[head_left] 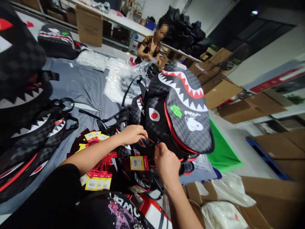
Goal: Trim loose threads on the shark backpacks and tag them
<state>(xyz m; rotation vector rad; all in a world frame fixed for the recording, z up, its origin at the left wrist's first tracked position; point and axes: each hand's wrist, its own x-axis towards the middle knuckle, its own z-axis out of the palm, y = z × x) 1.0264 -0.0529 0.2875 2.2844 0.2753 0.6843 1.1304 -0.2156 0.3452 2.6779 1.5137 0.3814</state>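
While left hand [133, 133] pinches red tag string [150, 140] | right hand [166, 162] fisted against shark backpack [181, 108], centre frame | advice: hold string taut, loop small.

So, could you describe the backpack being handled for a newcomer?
On the grey table, find the heap of yellow-and-red hang tags. Right of it is the backpack, left hand and right hand at its base. Unlike the flat backpacks at left, it stands upright, showing a white cartoon figure.
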